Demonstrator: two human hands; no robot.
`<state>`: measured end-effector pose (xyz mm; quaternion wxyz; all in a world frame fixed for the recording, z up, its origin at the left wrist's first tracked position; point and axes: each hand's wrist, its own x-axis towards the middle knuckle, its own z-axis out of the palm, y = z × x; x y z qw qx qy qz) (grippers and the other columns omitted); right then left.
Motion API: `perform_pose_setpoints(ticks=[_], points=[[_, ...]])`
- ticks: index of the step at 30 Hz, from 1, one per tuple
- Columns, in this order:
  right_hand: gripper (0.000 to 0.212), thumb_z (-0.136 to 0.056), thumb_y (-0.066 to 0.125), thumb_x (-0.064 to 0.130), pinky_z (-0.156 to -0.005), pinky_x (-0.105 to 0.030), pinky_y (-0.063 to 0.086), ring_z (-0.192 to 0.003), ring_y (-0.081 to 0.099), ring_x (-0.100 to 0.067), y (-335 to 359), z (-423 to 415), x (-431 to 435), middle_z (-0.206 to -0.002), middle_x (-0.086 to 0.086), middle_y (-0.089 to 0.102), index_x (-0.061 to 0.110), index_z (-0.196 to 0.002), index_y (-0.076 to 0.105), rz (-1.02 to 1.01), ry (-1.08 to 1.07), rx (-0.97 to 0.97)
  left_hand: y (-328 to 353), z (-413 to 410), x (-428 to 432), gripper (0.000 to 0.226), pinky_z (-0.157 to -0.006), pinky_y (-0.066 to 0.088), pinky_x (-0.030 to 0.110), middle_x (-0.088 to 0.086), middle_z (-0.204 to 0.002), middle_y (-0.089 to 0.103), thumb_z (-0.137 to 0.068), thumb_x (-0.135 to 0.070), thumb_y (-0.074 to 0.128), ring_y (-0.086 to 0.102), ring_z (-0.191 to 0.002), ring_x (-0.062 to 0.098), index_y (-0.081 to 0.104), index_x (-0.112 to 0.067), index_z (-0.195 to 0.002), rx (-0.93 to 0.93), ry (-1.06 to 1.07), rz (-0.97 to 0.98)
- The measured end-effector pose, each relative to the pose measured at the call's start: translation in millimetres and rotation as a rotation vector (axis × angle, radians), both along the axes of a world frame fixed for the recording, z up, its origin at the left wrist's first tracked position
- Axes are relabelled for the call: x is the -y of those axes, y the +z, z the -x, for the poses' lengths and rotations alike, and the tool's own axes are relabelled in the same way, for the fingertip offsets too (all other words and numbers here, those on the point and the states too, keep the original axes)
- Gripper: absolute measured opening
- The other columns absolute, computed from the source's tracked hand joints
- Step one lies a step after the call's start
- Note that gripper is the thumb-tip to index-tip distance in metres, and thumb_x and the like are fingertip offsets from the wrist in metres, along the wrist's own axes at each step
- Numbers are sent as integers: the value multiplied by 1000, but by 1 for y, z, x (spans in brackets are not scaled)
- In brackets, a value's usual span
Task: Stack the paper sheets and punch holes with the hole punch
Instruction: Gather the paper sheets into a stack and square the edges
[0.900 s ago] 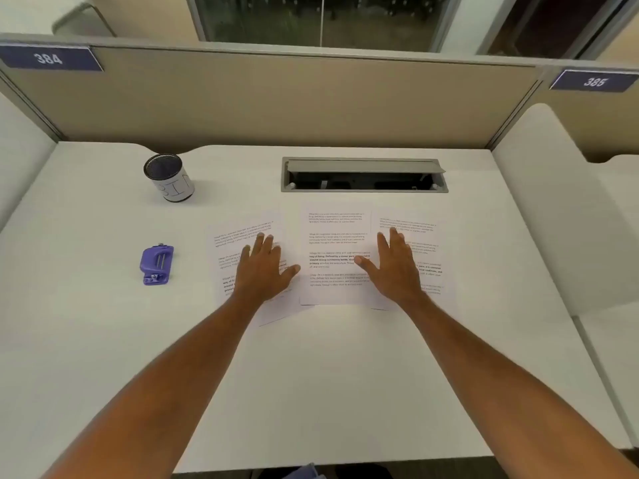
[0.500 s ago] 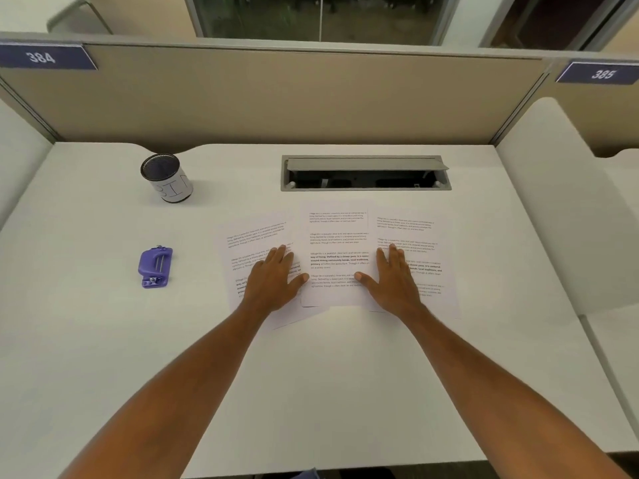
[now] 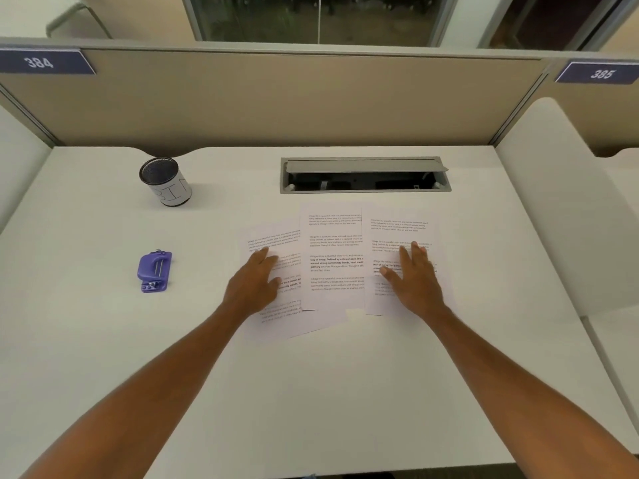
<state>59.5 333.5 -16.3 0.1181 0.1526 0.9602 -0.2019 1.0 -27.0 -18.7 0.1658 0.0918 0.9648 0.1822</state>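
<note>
Left hand [image 3: 256, 283] laid flat, fingers extended, on the tilted left sheet [image 3: 276, 305]; right hand [image 3: 413, 278] likewise flat on the right sheet [image 3: 397, 229]. Nothing gripped, palms pressed down, likely so the outer sheets can be slid over the middle sheet [image 3: 333, 250]. Three printed sheets fanned, overlapping, unstacked. Purple hole punch [image 3: 154, 271] left untouched, well apart to the left on the desk [image 3: 311, 392].

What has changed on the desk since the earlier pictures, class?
The right hand has slid the right sheet left over the middle sheet. The left hand stays flat on the left sheet. Hole punch and cup unmoved.
</note>
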Motion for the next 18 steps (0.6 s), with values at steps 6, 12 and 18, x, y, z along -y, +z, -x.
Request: perform_pose_setpoints(ticks=[6, 12, 18], points=[[86, -109, 49, 58, -137, -49, 10, -170, -3, -34, -8, -6, -7, -183, -15, -1, 11, -173, 16, -25, -3, 57, -8, -1, 5, 68, -125, 42, 49, 6, -181, 26, -104, -35, 67, 33, -165, 27, 45, -16, -165, -1, 1, 23], [88, -110, 47, 59, -137, -49, 7, -170, -6, -35, -12, 2, 16, -183, -15, -5, 11, -174, 11, -56, 76, 55, -15, -2, -32, 72, -126, 39, 46, 2, -181, 26, -104, -43, 66, 22, -169, 19, 42, -18, -167, -17, -67, -41], [88, -110, 45, 60, -138, -49, 4, -170, -8, -35, -13, 8, 37, -183, -16, -8, 12, -174, 7, -67, 110, 55, -18, -5, -61, 77, -129, 35, 47, 0, -183, 20, -106, -46, 62, 15, -170, 18, 32, -17, -171, 24, -83, -88]])
